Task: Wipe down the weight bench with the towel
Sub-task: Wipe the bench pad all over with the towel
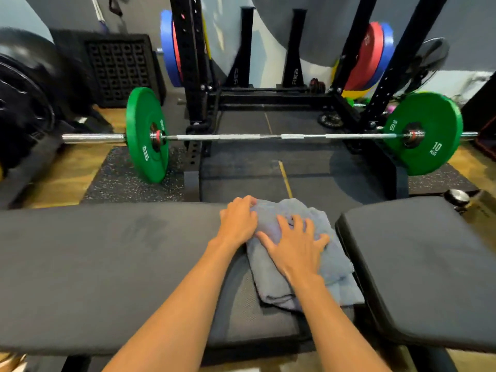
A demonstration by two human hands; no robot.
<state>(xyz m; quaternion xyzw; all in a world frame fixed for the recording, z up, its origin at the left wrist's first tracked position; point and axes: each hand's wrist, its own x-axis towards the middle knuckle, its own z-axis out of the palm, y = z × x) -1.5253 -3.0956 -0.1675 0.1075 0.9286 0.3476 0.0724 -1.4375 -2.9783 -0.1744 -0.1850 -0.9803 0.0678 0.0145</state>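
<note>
Head view: we look down on a black padded counter (94, 264) that runs across the frame from 9 to 3 o'clock, split into a long pad and a shorter pad (418, 264) at 3 o'clock, with a narrow gap between them. We see a grey towel (271, 280), bunched and folded over itself, lying on the long pad just beside the gap, a little right of centre; its far edge reaches the pad's far edge at 12 o'clock.

Both our hands rest on the towel. Our left hand (239, 220) sits at the towel's 11 o'clock corner, fingers curled over the cloth at the far edge; whether it grips the cloth we cannot tell. Our right hand (295, 245) lies flat on the middle of the towel, fingers spread apart and pointing toward 12 o'clock, palm pressed down. The two hands lie close together.

Beyond the counter at 12 o'clock, a barbell (241, 136) lies on the dark floor mat (322, 173) with a green plate (146, 135) at each end, in front of a black rack (188, 63).
</note>
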